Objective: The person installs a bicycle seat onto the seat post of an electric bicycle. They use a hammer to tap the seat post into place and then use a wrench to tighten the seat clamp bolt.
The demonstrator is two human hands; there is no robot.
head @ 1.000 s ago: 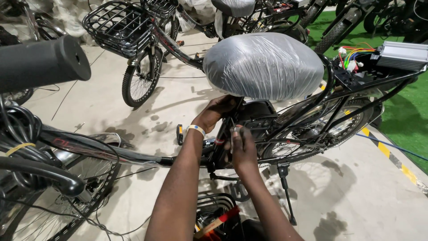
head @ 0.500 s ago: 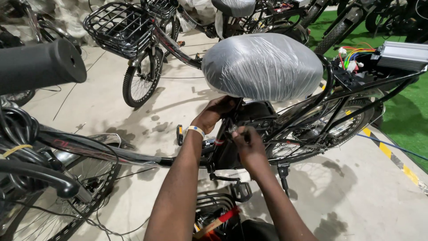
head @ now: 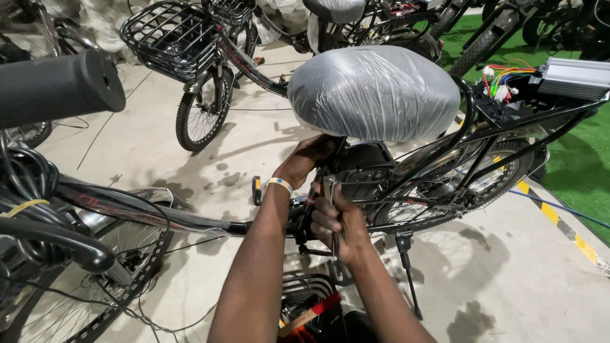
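Change since the earlier frame: the right hand (head: pixel 335 219) has been sliding slightly right and lower along the frame, the tool (head: pixel 331 209) coming upright in its grip; the left hand (head: pixel 309 159) is staying put under the saddle (head: pixel 375 92).

Left hand: reaching up beneath the near edge of the plastic-wrapped saddle, fingers curling closed around a part at the seat post; what exactly it is gripping cannot be told. A pale wristband (head: pixel 279 185) is sitting on its wrist.

Right hand: closing in a fist around a slim metal tool, the shaft standing nearly upright, its top end showing above the fingers, just beside the black box (head: pixel 362 168) under the saddle.

Bicycle (head: pixel 483 136): standing on its kickstand (head: pixel 406 270) on the concrete floor (head: pixel 521 279), rear wheel to the right.

Controller (head: pixel 575 76): grey metal case lying on the rear rack at far right, coloured wires (head: pixel 505 73) bunching at its left end.

Handlebar grip (head: pixel 57 89): black, looming near left.

Second bicycle (head: pixel 203 82): parking far left, wire basket (head: pixel 168 35) mounted over its wheel.

Green mat (head: pixel 581 159): lying at right, a yellow-and-black stripe (head: pixel 553 216) edging it.
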